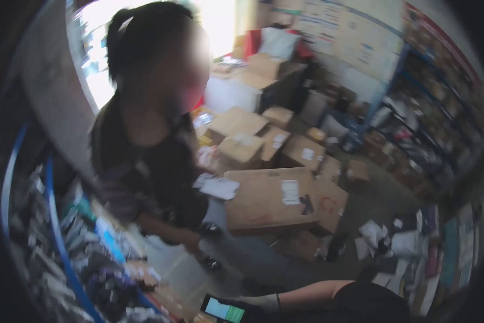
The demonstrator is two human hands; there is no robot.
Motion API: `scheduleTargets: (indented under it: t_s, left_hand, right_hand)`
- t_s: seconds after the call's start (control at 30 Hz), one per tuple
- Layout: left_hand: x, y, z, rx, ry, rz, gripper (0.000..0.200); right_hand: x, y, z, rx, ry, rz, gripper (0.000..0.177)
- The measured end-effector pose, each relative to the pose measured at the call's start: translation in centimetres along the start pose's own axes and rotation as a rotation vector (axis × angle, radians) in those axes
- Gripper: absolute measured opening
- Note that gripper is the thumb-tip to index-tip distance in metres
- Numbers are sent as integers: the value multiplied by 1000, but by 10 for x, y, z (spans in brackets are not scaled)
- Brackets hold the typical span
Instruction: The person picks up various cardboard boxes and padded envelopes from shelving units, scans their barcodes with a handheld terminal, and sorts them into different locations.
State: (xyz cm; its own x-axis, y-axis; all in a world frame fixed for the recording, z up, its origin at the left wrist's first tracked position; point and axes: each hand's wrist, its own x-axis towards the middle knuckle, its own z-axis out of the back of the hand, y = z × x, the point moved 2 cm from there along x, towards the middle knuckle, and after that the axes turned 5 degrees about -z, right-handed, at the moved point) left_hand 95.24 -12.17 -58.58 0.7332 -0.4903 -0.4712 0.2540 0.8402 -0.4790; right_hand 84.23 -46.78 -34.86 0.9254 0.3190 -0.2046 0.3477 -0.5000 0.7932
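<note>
At the bottom edge, my right arm reaches leftward from a black sleeve, with a light grey cuff at the wrist. My right hand (pixel 251 307), dark and blurred, is closed around a phone (pixel 223 309) whose lit screen shows pale blue and green areas. The fingers are mostly hidden. My left hand does not show. Beyond the phone stands another person (pixel 150 156) in a dark top, one bare forearm lowered and a dark-covered hand (pixel 211 262) near the phone. White packets (pixel 218 186) are beside that person's body, against a large cardboard box (pixel 269 199).
More cardboard boxes (pixel 239 124) are piled behind the large one. Blue-framed shelves (pixel 425 91) hold parcels at the right. Packed items (pixel 59 258) fill a blue-edged rack at the lower left. White and grey packages (pixel 406 242) lie at the lower right.
</note>
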Motion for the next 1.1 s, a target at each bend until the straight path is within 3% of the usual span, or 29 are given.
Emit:
scheduleTargets:
  t_s: [0.07,0.1,0.13,0.17,0.23,0.27,0.33,0.43,0.53,0.67,0.77,0.87,0.97,1.07,1.1]
  left_hand:
    - [-49,-21,35,-213,-375,260,28]
    - [-74,-30,67,-269,-560,354,34]
    - [-56,-40,80,-295,-616,385,37]
    - [-93,-29,79,-308,-697,496,44]
    - [-84,-28,99,-74,-934,365,36]
    - [-111,-16,110,27,-988,440,34]
    - [-108,-27,139,153,-1069,478,26]
    - [-107,0,164,238,-1007,524,30]
    - [-86,38,189,208,-843,557,31]
    - [-43,103,180,258,-681,567,31]
    - [-27,131,161,348,-644,685,37]
    - [-18,139,166,503,-671,702,38]
    - [-14,139,171,529,-579,740,39]
    - [-17,142,170,508,-430,802,54]
    - [-21,145,165,502,-405,817,63]
  right_hand:
    - [31,27,-17,327,-52,-430,70]
    - [34,38,-26,453,-135,-638,70]
    - [51,28,-16,421,-217,-722,59]
    - [72,5,-22,354,-242,-864,50]
    - [86,0,-12,249,-344,-940,44]
    - [103,-21,-21,202,-288,-1035,43]
    - [118,-30,-10,241,-116,-1002,58]
    - [145,-63,-2,80,20,-877,65]
    - [169,-93,-5,38,18,-862,64]
    - [213,-116,-33,191,-67,-906,62]
    - [244,-147,-39,224,-52,-908,69]
    - [282,-184,-47,247,-41,-891,70]
    - [324,-212,-65,209,-15,-808,81]
    - [363,-250,-66,196,139,-791,78]
    - [376,-274,-54,-67,283,-437,77]
